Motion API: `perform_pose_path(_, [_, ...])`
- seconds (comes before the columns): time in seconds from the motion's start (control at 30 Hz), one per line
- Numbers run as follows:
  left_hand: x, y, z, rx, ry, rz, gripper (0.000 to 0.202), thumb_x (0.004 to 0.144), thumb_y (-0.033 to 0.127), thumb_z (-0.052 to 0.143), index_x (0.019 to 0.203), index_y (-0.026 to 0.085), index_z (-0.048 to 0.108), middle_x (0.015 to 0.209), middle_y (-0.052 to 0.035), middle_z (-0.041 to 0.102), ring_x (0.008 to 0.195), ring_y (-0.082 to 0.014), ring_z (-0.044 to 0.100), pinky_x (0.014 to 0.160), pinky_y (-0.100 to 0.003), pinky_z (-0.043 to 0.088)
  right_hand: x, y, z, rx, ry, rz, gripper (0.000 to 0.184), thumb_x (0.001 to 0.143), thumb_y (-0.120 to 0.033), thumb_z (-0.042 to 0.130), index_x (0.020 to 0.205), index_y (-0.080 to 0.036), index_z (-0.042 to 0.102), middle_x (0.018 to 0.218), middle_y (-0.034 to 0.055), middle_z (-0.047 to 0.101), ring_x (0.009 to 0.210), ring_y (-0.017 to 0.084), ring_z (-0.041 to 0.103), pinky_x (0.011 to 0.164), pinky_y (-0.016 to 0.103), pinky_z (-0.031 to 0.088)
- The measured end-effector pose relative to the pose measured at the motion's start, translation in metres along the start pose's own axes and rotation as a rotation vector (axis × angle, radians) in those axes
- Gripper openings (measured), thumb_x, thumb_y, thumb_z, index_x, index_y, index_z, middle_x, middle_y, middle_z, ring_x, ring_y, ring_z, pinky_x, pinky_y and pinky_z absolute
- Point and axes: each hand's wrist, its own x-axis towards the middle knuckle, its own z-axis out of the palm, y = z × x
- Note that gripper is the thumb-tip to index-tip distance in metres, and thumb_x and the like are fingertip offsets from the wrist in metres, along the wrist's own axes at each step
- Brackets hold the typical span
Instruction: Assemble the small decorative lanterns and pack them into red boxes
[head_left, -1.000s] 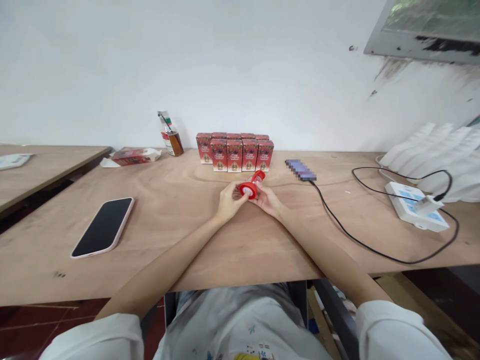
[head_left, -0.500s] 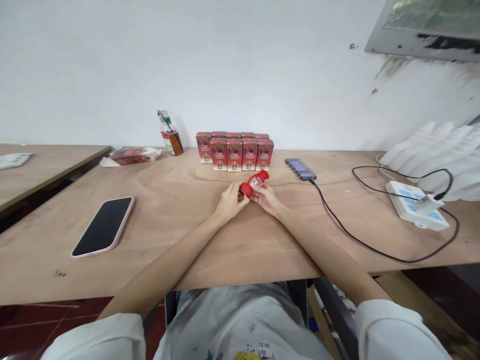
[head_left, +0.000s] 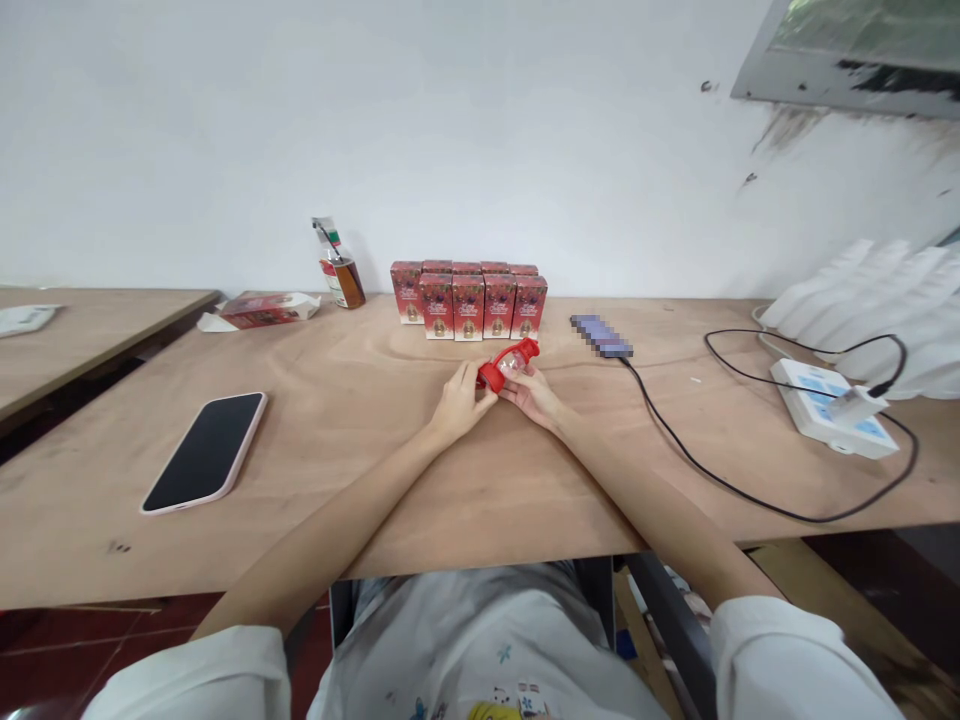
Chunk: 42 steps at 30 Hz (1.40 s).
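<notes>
A small clear bottle with red ends (head_left: 508,363) lies tilted just above the wooden table (head_left: 480,490), held between both hands. My left hand (head_left: 459,401) is closed round its nearer red end. My right hand (head_left: 534,397) cups the clear body from the right with curled fingers. Behind the hands stands a tight group of several red cartons (head_left: 469,300) near the wall.
A black phone in a pink case (head_left: 205,451) lies to the left. An opened red carton (head_left: 261,309) and a bagged brown bottle (head_left: 339,266) sit at the back left. A pixelated device (head_left: 601,336) with a black cable (head_left: 720,480) leads to a white power strip (head_left: 832,421).
The bottle has turned: its red end no longer faces me, and it now lies more sideways. Both hands stayed in place around it.
</notes>
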Motion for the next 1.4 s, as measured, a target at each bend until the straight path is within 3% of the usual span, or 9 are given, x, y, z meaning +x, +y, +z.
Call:
perform_pose_path(0.13, [0.0001,-0.0019,0.0001,0.006,-0.01,0.0,0.039,0.08,0.017,0.05,0.118,0.01,0.048,0.106,-0.0148,0.058,0.09,-0.0219,0.061,0.082,-0.039,0.052,0.0002,0.0003,-0.0012,-0.008,-0.016,-0.003,0.035,0.062,-0.018,0.077,0.087,-0.021,0.053,0.083,-0.0014,0.071,0.077,0.017,0.069,0.077,0.033,0.057])
perform_pose_path(0.33, [0.0018,-0.0088,-0.0011,0.033,0.038,0.006,0.032,0.078,0.008,0.041,0.106,0.012,0.056,0.098,-0.0109,0.065,0.092,-0.0199,0.062,0.085,-0.036,0.051,0.0022,0.003,-0.004,-0.023,0.001,0.04,0.025,0.066,-0.019,0.075,0.083,-0.02,0.057,0.076,-0.0013,0.071,0.069,0.013,0.067,0.068,0.027,0.057])
perform_pose_path(0.53, [0.0032,-0.0052,-0.004,-0.097,0.002,0.048,0.04,0.083,0.024,0.053,0.122,0.015,0.051,0.116,-0.0115,0.061,0.104,-0.0198,0.06,0.091,-0.036,0.051,0.0025,0.0,-0.0044,0.0,0.015,0.043,0.018,0.07,-0.023,0.073,0.083,-0.019,0.061,0.079,0.0019,0.072,0.074,0.016,0.068,0.071,0.029,0.058])
perform_pose_path(0.83, [0.0038,-0.0089,-0.0036,-0.288,-0.02,-0.036,0.041,0.085,0.035,0.056,0.123,0.018,0.054,0.116,-0.0113,0.061,0.098,-0.0186,0.063,0.08,-0.032,0.056,0.0029,-0.0012,-0.0069,-0.01,0.018,0.061,0.016,0.073,-0.025,0.071,0.084,-0.02,0.061,0.081,0.0013,0.072,0.077,0.016,0.068,0.072,0.027,0.058])
perform_pose_path(1.13, [0.002,-0.0062,-0.0011,-0.192,0.009,-0.032,0.037,0.083,0.027,0.055,0.119,0.017,0.053,0.111,-0.0096,0.063,0.095,-0.0176,0.063,0.083,-0.032,0.054,0.0017,-0.0014,-0.004,-0.014,0.028,0.054,0.016,0.072,-0.023,0.071,0.084,-0.019,0.061,0.082,0.0017,0.072,0.076,0.016,0.068,0.072,0.029,0.058])
perform_pose_path(1.4, [0.0003,-0.0002,0.002,-0.111,0.081,-0.116,0.038,0.073,0.018,0.059,0.11,0.016,0.056,0.103,-0.0076,0.067,0.089,-0.018,0.065,0.08,-0.032,0.055,0.0028,0.0021,-0.0024,-0.049,0.031,0.018,0.032,0.066,-0.021,0.077,0.087,-0.021,0.053,0.081,-0.0009,0.071,0.071,0.015,0.068,0.069,0.029,0.057])
